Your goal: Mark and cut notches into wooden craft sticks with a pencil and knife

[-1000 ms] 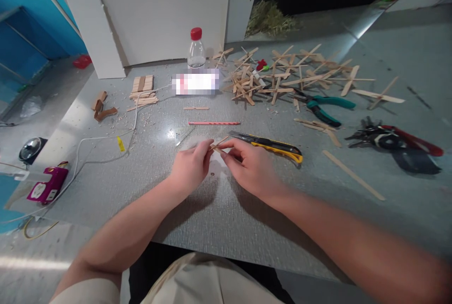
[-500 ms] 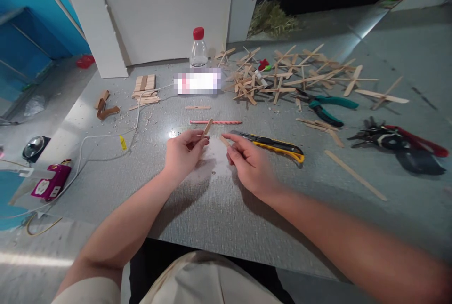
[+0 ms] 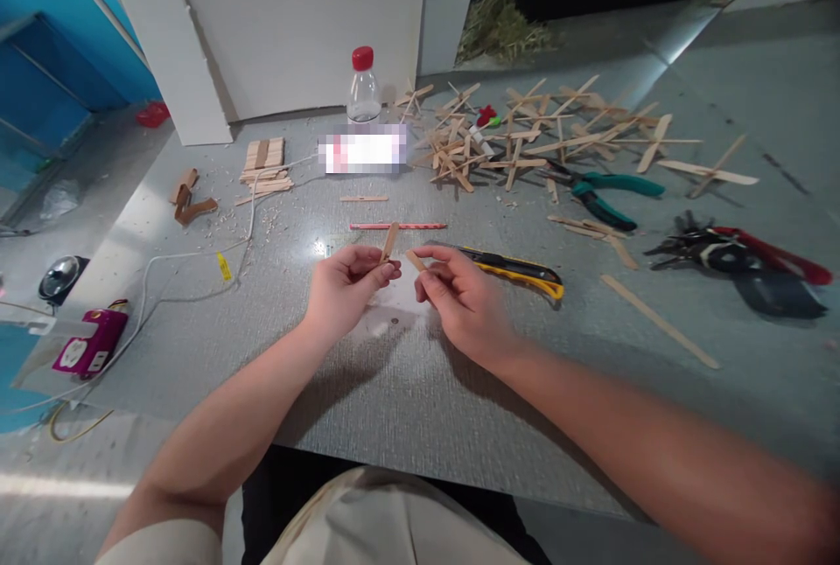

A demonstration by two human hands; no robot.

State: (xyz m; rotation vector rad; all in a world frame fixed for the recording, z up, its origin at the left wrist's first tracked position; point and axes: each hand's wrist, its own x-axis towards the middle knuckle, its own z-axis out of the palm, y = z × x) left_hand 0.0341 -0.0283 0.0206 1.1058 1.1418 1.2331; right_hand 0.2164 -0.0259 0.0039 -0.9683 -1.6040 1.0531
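Pale wood in both hands, over the near middle of a grey table (image 3: pixel 367 412). Left hand (image 3: pixel 341 289): thumb and fingers pinched narrow on a wooden stick (image 3: pixel 391 240), its rounded tip pointing to the far side, leaning slightly right. Lower part hidden by the fingers; cannot tell its full shape. Right hand (image 3: pixel 467 301): thumb and forefinger closed on a second stick (image 3: pixel 414 260), free end angled far and left, toward the left hand. Small gap between the hands; the visible ends do not touch.

Just beside the right hand, on its far right, a yellow-and-black utility knife (image 3: pixel 518 268), partly covered by the hand. Beyond the hands, a red patterned pencil (image 3: pixel 410 226) lying crosswise; farther, a short stick (image 3: pixel 364 198) roughly parallel to it. Far left, a stack of sticks (image 3: pixel 263 154), shavings scattered nearby. Far right of centre, a heap of crossed sticks (image 3: pixel 458 154), with teal-handled pliers (image 3: pixel 617 184) at its near right edge. Nearer on the right, one long stick (image 3: pixel 660 320) lying alone, slanting. Red-capped bottle (image 3: pixel 363 97) at the far middle, behind a blurred-out item (image 3: pixel 367 151).
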